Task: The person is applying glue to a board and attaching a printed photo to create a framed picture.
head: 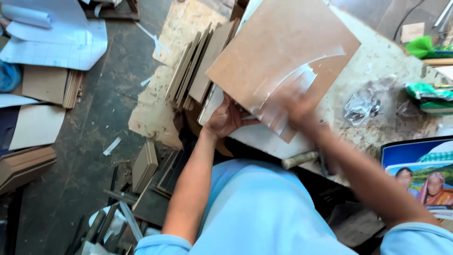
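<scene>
The left hand (225,118) is curled shut on the near edge of the brown board (278,56), thumb on top, fingers tucked beneath, right at the near edge of the table (377,66). The right hand (293,105) is blurred with motion, and whether its fingers are spread or pinching cannot be told; it lies on the board's lower corner amid smeared white streaks, glue or paste by the look of it. The board itself sits tilted, propped over a white sheet (257,137) that pokes out from beneath it toward the person.

Just left of the board, a row of thin boards (198,66) stands on edge, leaning against the table's left end. A short wooden handle (299,159) lies at the near edge, beside the right forearm. Further along, a crumpled clear plastic bag (363,104) rests on the stained top, green packets (432,92) sit toward the far right edge, and a printed picture (420,174) hangs over the near right corner. Down on the floor (94,141): papers, offcuts, scraps.

The risks, as a judgement: the board overhangs the edge and is steadied by one hand, so a hard sweep could skid it off or smear the streaks unevenly, and the handle could be knocked to the floor.
</scene>
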